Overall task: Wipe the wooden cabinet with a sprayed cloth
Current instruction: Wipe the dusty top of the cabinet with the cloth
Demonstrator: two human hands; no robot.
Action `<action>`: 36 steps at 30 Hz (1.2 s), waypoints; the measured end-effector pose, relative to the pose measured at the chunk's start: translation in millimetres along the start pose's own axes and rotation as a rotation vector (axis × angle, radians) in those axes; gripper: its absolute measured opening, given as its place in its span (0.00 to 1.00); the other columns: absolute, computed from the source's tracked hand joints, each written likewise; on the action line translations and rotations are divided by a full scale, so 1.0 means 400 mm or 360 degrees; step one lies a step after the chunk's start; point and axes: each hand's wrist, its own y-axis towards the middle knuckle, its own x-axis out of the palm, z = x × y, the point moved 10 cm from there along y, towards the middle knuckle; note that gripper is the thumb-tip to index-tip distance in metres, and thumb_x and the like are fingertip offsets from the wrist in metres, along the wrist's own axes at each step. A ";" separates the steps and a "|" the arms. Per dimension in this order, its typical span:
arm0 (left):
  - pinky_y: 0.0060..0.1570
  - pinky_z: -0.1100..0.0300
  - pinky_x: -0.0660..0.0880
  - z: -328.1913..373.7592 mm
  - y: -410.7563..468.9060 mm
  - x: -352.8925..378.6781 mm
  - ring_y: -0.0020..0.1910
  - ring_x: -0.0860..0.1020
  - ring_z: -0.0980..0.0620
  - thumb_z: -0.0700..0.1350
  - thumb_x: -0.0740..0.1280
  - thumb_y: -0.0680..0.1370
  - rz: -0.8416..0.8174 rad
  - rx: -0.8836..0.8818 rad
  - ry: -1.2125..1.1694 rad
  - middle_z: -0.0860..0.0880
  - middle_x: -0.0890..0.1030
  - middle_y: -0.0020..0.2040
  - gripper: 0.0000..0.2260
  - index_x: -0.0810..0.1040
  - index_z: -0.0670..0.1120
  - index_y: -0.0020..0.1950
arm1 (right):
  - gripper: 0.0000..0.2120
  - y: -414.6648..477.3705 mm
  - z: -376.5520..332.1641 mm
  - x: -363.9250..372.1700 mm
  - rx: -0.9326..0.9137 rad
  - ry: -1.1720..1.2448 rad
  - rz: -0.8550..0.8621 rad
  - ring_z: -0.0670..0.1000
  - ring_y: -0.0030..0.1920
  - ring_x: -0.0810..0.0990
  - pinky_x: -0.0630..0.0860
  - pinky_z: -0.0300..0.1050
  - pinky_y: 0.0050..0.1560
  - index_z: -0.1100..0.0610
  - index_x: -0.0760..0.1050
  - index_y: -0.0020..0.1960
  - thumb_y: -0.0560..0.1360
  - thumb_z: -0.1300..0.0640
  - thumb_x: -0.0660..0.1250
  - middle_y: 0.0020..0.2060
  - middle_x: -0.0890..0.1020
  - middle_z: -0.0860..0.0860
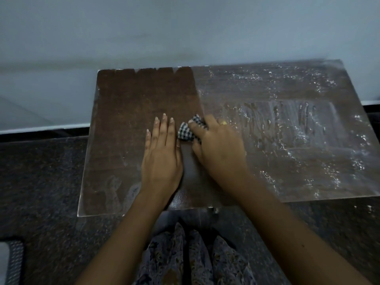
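Cabinet: one brown wooden top seen from above, standing against a pale wall with a dark speckled floor around it. No brand, label or writing can be read anywhere. The top's left part is dark and mostly clean; its right part carries a whitish dusty film with bright specks and finger-like streaks. The border between the two runs down from the back edge toward the hands.

There is one cloth, checked dark and white, bunched small on the top near its middle. The right hand is closed over it, fingers curled and gripping the bundle against the wood; a yellowish ring shows on one finger. The left hand lies flat on the top just beside the cloth, palm down, fingers straight and held together, its index finger touching the cloth's edge.

Two bare forearms reach in from below. Patterned fabric of the person's clothing shows between them.
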 end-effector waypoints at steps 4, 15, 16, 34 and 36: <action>0.73 0.55 0.41 0.006 -0.022 -0.003 0.77 0.47 0.49 0.46 0.43 0.78 -0.0010 0.0020 0.0033 0.44 0.53 0.77 0.25 0.53 0.41 0.76 | 0.18 -0.114 -0.011 0.014 0.0016 -0.0046 -0.0006 0.54 0.39 0.80 0.75 0.42 0.33 0.54 0.80 0.55 0.65 0.56 0.73 0.47 0.82 0.54; 0.74 0.53 0.42 0.015 -0.030 0.006 0.77 0.47 0.48 0.46 0.48 0.82 0.0004 0.0092 0.0120 0.43 0.53 0.77 0.22 0.52 0.41 0.76 | 0.20 -0.305 -0.014 0.019 0.0042 -0.0069 -0.0030 0.54 0.37 0.79 0.74 0.43 0.34 0.50 0.82 0.53 0.61 0.54 0.73 0.48 0.84 0.50; 0.74 0.52 0.42 0.016 -0.030 0.009 0.77 0.48 0.48 0.47 0.47 0.82 0.0004 0.0098 0.0129 0.44 0.53 0.77 0.23 0.52 0.41 0.76 | 0.19 -0.311 -0.011 0.015 0.0034 -0.0080 -0.0025 0.54 0.37 0.79 0.74 0.43 0.33 0.49 0.82 0.53 0.61 0.54 0.70 0.48 0.84 0.50; 0.75 0.55 0.45 0.027 -0.018 0.013 0.76 0.49 0.53 0.50 0.45 0.80 0.0054 -0.0036 0.0185 0.47 0.55 0.77 0.25 0.55 0.43 0.76 | 0.18 0.022 0.067 -0.022 -0.0318 -0.0128 -0.0052 0.57 0.51 0.77 0.71 0.46 0.45 0.48 0.77 0.61 0.72 0.53 0.66 0.55 0.79 0.52; 0.74 0.56 0.44 0.025 -0.016 0.012 0.76 0.49 0.54 0.50 0.45 0.80 0.0054 -0.0047 0.0167 0.48 0.56 0.77 0.24 0.56 0.44 0.76 | 0.19 0.093 0.070 -0.017 -0.0322 -0.0118 -0.0077 0.57 0.58 0.73 0.70 0.47 0.51 0.47 0.73 0.65 0.75 0.52 0.61 0.61 0.75 0.51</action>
